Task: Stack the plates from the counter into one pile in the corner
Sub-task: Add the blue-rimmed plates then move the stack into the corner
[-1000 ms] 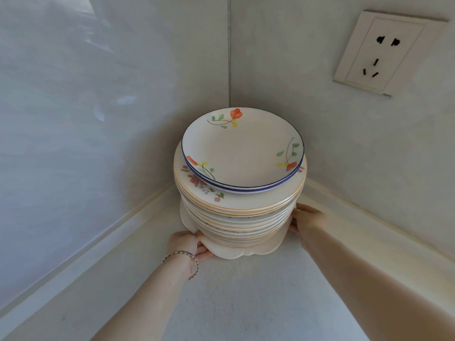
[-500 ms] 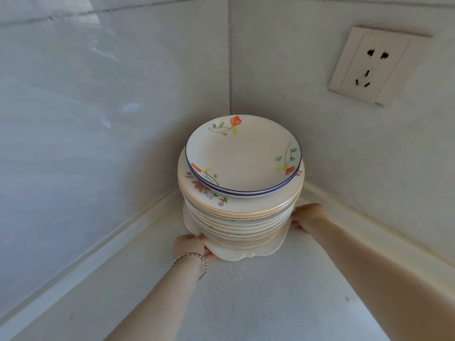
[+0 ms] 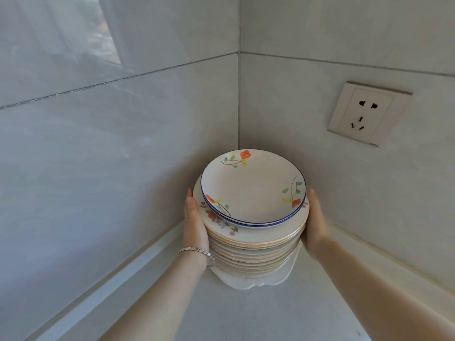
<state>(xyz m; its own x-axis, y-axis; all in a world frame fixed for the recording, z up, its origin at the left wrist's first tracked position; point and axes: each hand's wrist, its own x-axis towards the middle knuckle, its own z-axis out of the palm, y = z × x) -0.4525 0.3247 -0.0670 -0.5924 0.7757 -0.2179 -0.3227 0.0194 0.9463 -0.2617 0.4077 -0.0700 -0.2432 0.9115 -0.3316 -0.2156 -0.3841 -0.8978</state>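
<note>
A tall pile of plates stands on the counter in the corner of two tiled walls. Its top plate is white with a blue rim and orange flowers. Below it are several cream plates with flower prints, and a scalloped white plate lies at the bottom. My left hand, with a silver bracelet at the wrist, lies flat against the pile's left side. My right hand presses flat against the right side. Both hands have their fingers stretched out along the upper plates.
Grey tiled walls close the corner behind the pile. A white wall socket sits on the right wall above the counter. A raised cream ledge runs along the foot of both walls.
Both hands have moved up from the bottom plate to the upper sides of the pile. The pile now stands deeper in the corner, and the view has pulled back and tilted up.
</note>
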